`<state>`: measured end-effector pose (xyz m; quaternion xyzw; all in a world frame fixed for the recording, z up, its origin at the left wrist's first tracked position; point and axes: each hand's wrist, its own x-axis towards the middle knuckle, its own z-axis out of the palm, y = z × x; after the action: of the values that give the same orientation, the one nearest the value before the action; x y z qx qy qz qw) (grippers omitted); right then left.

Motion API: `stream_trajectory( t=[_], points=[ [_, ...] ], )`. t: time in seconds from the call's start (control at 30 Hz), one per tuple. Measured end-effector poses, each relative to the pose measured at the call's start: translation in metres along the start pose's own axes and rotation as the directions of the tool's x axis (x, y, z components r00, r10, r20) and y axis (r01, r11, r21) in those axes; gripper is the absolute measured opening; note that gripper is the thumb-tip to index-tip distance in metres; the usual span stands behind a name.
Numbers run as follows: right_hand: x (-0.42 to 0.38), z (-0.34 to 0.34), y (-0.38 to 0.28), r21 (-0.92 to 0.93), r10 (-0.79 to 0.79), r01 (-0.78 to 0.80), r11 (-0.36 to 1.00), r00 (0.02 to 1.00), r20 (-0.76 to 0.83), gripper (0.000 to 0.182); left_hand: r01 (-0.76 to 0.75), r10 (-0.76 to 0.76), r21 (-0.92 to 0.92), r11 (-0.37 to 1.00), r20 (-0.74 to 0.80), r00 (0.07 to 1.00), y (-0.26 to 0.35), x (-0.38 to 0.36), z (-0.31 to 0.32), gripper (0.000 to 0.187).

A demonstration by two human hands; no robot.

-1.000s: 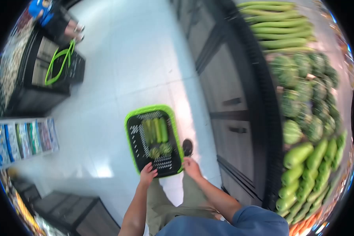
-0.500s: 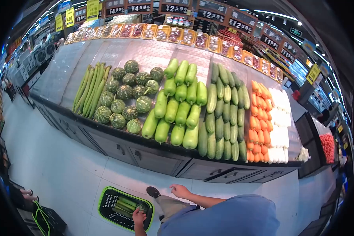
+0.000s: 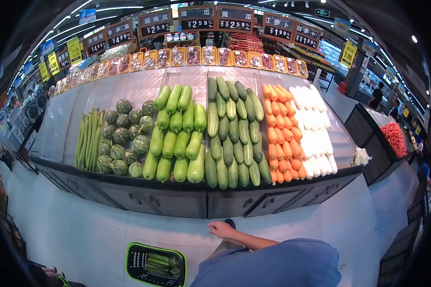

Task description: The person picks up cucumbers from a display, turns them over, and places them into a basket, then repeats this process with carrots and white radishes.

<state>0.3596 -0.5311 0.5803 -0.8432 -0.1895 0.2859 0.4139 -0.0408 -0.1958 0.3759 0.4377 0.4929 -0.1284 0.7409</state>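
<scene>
Green-rimmed bskt on flr, L hand now gone.

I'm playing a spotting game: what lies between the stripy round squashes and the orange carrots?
In the head view, from squashes to carrots: light green gourds, then darker green cucumbers.

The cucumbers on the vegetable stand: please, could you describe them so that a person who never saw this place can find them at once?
Find the long sloping vegetable stand across the middle of the view. Near its centre, between the light green gourds and the orange carrots, lie the cucumbers. Their darker green skin sets them apart from the smooth, paler gourds.
</scene>
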Motion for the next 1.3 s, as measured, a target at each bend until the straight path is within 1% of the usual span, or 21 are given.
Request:
stream_trajectory(
  t=[0.1, 0.17, 0.33, 0.37, 0.4, 0.43, 0.5, 0.53, 0.57, 0.6, 0.63, 0.7, 0.73, 0.8, 0.9, 0.97, 1.03, 1.17, 1.2, 1.23, 1.3],
  points=[
    [0.005, -0.045, -0.017, 0.027, -0.055, 0.056, 0.998, 0.998, -0.026, 0.037, 0.002, -0.003, -0.024, 1.0, -0.018, 1.0, 0.026, 0.012, 0.051, 0.032],
    [0.007, -0.083, -0.032, -0.131, -0.195, 0.183, 0.974, 0.978, -0.081, 0.034, 0.015, -0.016, -0.032, 0.999, -0.03, 0.999, 0.036, 0.028, 0.084, 0.034],
    [0.037, -0.206, -0.043, -0.069, -0.358, 0.353, 0.933, 0.929, -0.09, 0.034, 0.045, -0.051, -0.054, 0.998, -0.117, 0.992, 0.076, 0.064, 0.158, 0.043],
    [0.047, -0.234, -0.045, -0.059, -0.376, 0.372, 0.926, 0.919, -0.117, 0.035, -0.021, 0.026, 0.036, 0.999, -0.147, 0.989, 0.089, 0.071, 0.185, 0.043],
    [0.055, -0.267, -0.052, -0.078, -0.391, 0.383, 0.92, 0.899, -0.198, 0.036, -0.082, 0.103, 0.126, 0.989, -0.169, 0.98, 0.105, 0.08, 0.215, 0.045],
    [0.065, -0.301, -0.059, -0.096, -0.4, 0.389, 0.916, 0.874, -0.276, 0.036, -0.132, 0.144, 0.104, 0.986, -0.117, 0.983, 0.122, 0.088, 0.239, 0.044],
    [0.097, -0.374, -0.071, 0.099, -0.349, 0.433, 0.896, 0.825, -0.445, 0.035, -0.164, 0.17, 0.077, 0.983, -0.077, 0.982, 0.149, 0.097, 0.284, 0.043],
    [0.122, -0.408, -0.071, 0.276, -0.293, 0.497, 0.823, 0.787, -0.543, 0.035, -0.205, 0.213, 0.123, 0.971, -0.06, 0.975, 0.163, 0.098, 0.306, 0.041],
    [0.147, -0.449, -0.075, 0.293, -0.252, 0.529, 0.796, 0.731, -0.634, 0.035, -0.248, 0.258, 0.168, 0.954, -0.042, 0.965, 0.179, 0.094, 0.33, 0.038],
    [0.181, -0.487, -0.068, 0.189, -0.243, 0.544, 0.818, 0.623, -0.743, 0.036, -0.241, 0.252, 0.165, 0.956, -0.053, 0.966, 0.194, 0.088, 0.35, 0.038],
    [0.2, -0.523, -0.079, -0.021, -0.253, 0.411, 0.911, 0.52, -0.816, 0.043, -0.281, 0.287, 0.166, 0.945, -0.012, 0.958, 0.206, 0.081, 0.366, 0.039],
    [0.269, -0.582, -0.062, -0.292, -0.355, 0.213, 0.932, 0.383, -0.853, 0.053, -0.317, 0.318, 0.167, 0.934, 0.021, 0.948, 0.227, 0.062, 0.393, 0.041],
    [0.289, -0.6, -0.063, -0.291, -0.355, 0.217, 0.932, 0.386, -0.851, 0.053, -0.322, 0.319, 0.189, 0.928, 0.05, 0.946, 0.24, 0.053, 0.407, 0.042],
    [0.321, -0.621, -0.066, -0.266, -0.191, -0.079, 0.961, 0.507, -0.841, 0.06, -0.329, 0.321, 0.21, 0.92, 0.073, 0.944, 0.267, 0.03, 0.428, 0.042],
    [0.353, -0.631, -0.061, -0.337, -0.199, -0.156, 0.928, 0.558, -0.806, 0.063, -0.369, 0.328, 0.29, 0.883, 0.182, 0.927, 0.312, -0.014, 0.447, 0.047],
    [0.354, -0.636, -0.072, -0.316, -0.163, -0.183, 0.931, 0.565, -0.809, 0.065, -0.43, 0.314, 0.434, 0.792, 0.314, 0.896, 0.342, -0.038, 0.458, 0.047],
    [0.351, -0.631, -0.073, -0.289, -0.114, -0.223, 0.931, 0.574, -0.811, 0.067, -0.482, 0.301, 0.455, 0.749, 0.415, 0.859, 0.374, -0.053, 0.471, 0.048],
    [0.355, -0.639, -0.059, -0.111, -0.048, -0.125, 0.986, 0.422, -0.905, 0.075, -0.64, 0.233, 0.465, 0.611, 0.667, 0.708, 0.457, -0.089, 0.514, 0.048],
    [0.35, -0.637, -0.052, 0.055, 0.001, 0.11, 0.992, 0.439, -0.898, 0.073, -0.677, 0.228, 0.412, 0.61, 0.727, 0.648, 0.473, -0.089, 0.52, 0.05],
    [0.343, -0.631, -0.05, 0.22, 0.041, 0.333, 0.917, 0.47, -0.882, 0.07, -0.687, 0.23, 0.399, 0.607, 0.739, 0.633, 0.487, -0.084, 0.526, 0.05],
    [0.287, -0.596, -0.086, 0.59, 0.108, 0.611, 0.527, 0.641, -0.76, 0.06, -0.691, 0.192, 0.262, 0.674, 0.841, 0.506, 0.509, -0.074, 0.533, 0.05]
  ],
)
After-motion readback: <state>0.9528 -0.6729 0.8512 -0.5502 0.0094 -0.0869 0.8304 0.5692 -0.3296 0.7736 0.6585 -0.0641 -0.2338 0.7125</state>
